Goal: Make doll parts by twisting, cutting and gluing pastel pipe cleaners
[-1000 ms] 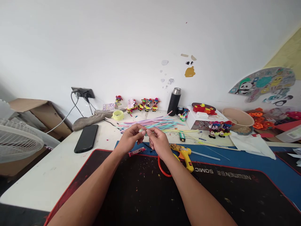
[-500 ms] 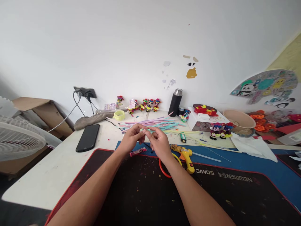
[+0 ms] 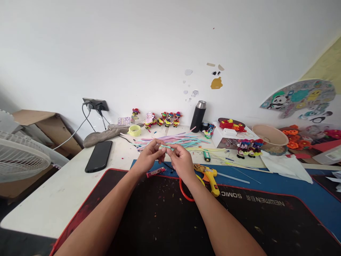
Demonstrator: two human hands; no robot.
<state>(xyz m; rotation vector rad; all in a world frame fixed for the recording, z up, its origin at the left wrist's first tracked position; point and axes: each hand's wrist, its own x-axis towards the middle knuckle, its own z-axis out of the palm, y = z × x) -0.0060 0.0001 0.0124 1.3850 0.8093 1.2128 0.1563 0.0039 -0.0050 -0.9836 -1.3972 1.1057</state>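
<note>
My left hand (image 3: pixel 151 155) and my right hand (image 3: pixel 181 160) meet above the back edge of the black mat, fingertips nearly touching. Between them is a small mint-green pipe cleaner piece (image 3: pixel 166 146), pinched by thumb and fingers on both sides; much of it is hidden. Behind the fingers lies a loose pile of pink, purple and turquoise pipe cleaners (image 3: pixel 181 138). A pink lighter-like object (image 3: pixel 156 172) rests below my left fingers. The yellow glue gun (image 3: pixel 212 179) lies right of my right wrist, with a red ring (image 3: pixel 183 190) partly under that forearm.
A black phone (image 3: pixel 98 156) lies on the white table at left, near a yellow tape roll (image 3: pixel 134 130). Several small figures (image 3: pixel 168 119) stand by the wall beside a black thermos (image 3: pixel 198 116). A white box (image 3: pixel 220 137), beige bowl (image 3: pixel 269 135) and fan (image 3: pixel 23 153) flank the workspace.
My fingers have shifted slightly around the mint-green piece, and more of it shows between the fingertips. The whole view has moved a little; the things on the table stay in place.
</note>
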